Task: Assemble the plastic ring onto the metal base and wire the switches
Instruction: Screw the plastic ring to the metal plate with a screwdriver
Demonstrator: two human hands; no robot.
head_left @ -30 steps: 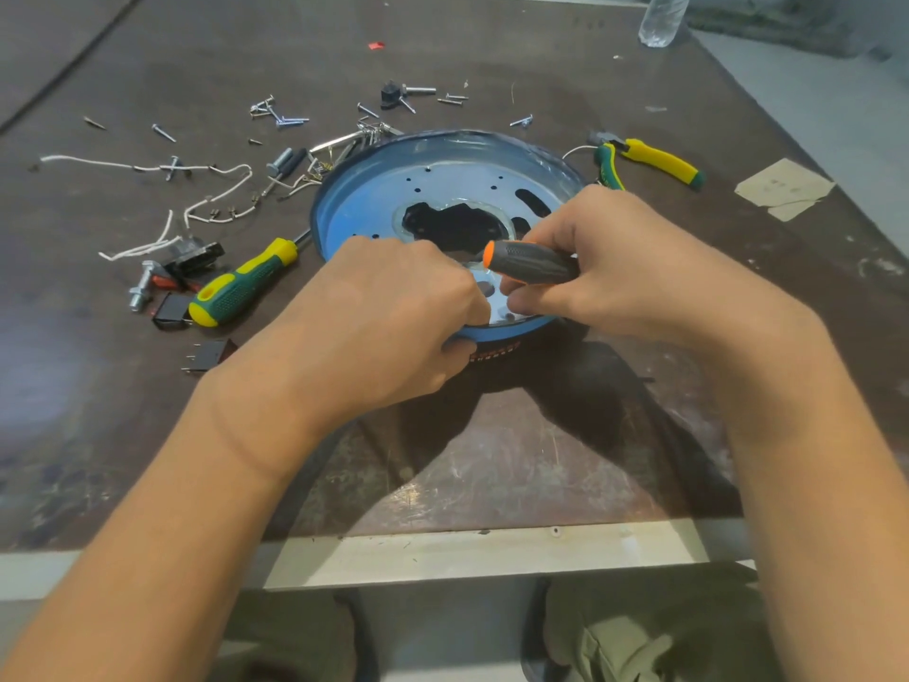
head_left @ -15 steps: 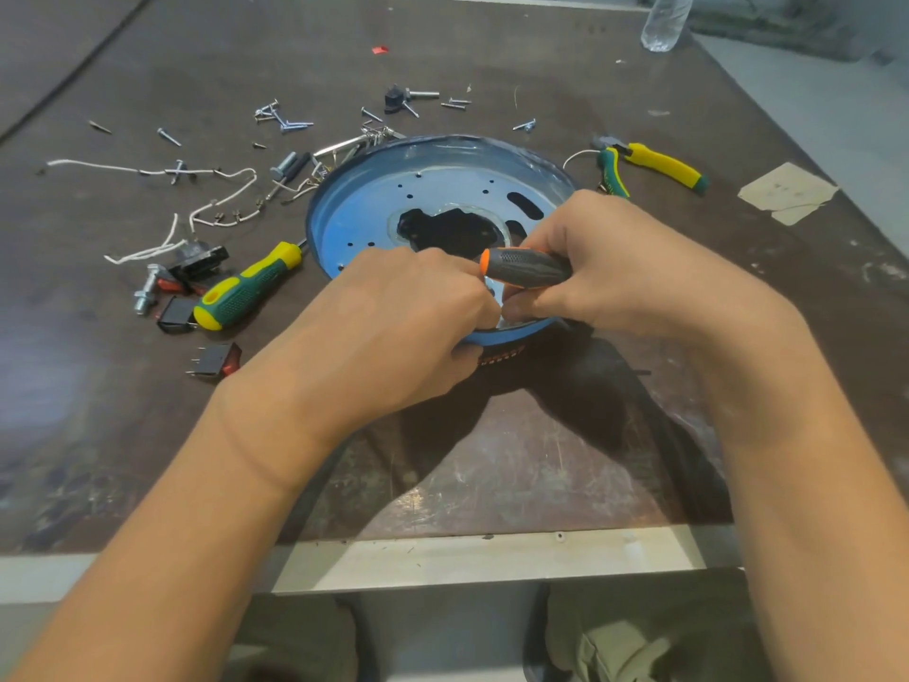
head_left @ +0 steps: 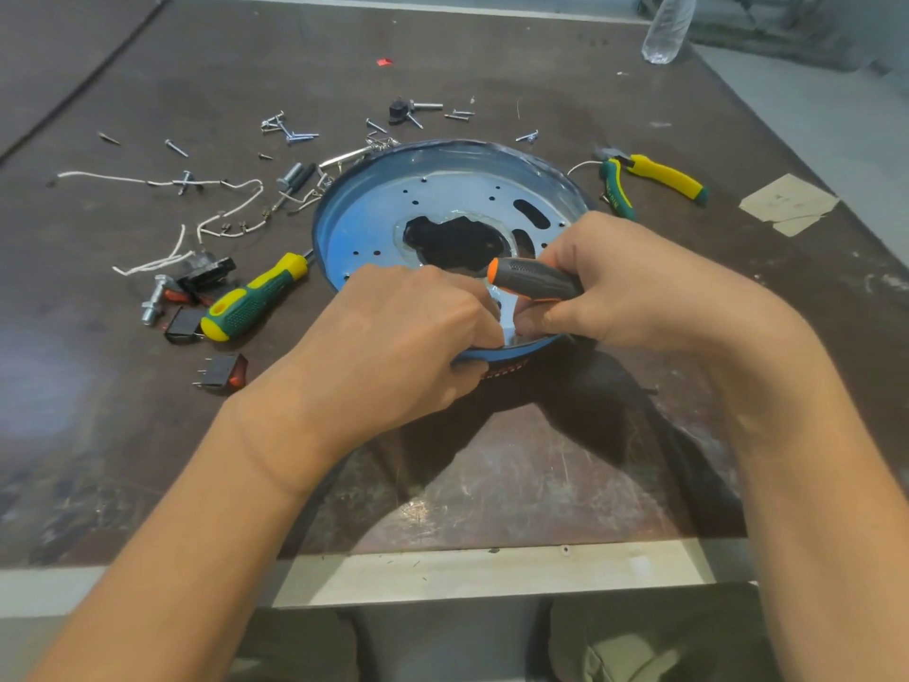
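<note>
Dark, scratched worktop (head_left: pixel 516 484) fills the view, with its pale front edge nearest the person. At its centre, the right hand (head_left: pixel 634 283) is curled tight round a grey-and-orange screwdriver (head_left: pixel 533 280). The handle lies nearly level and its orange butt points left; the blade is hidden under the hand. The left hand (head_left: pixel 393 337) grips the near rim of the metal base (head_left: pixel 374 224), fingers curled over into the dish and thumb under the edge.

The metal base is a round blue dish in the middle of the worktop, with a ragged dark opening at its centre and small holes around it. A dark ribbed strip (head_left: pixel 506 369) shows under its near rim between the two hands; I cannot tell whether this is the plastic ring.

Just left of the base lies a green-and-yellow screwdriver (head_left: pixel 256 297), its shaft pointing at the dish wall. Beside its handle are black rocker switches (head_left: pixel 221 372) with red faces and a steel bolt (head_left: pixel 153 300). White wires (head_left: pixel 162 182) trail further left, and loose screws (head_left: pixel 290 130) are scattered behind the dish. Yellow-and-green pliers (head_left: pixel 649 182) rest to the right, near a scrap of paper (head_left: pixel 787 201). A clear plastic bottle (head_left: pixel 669 27) stands at the far edge.
</note>
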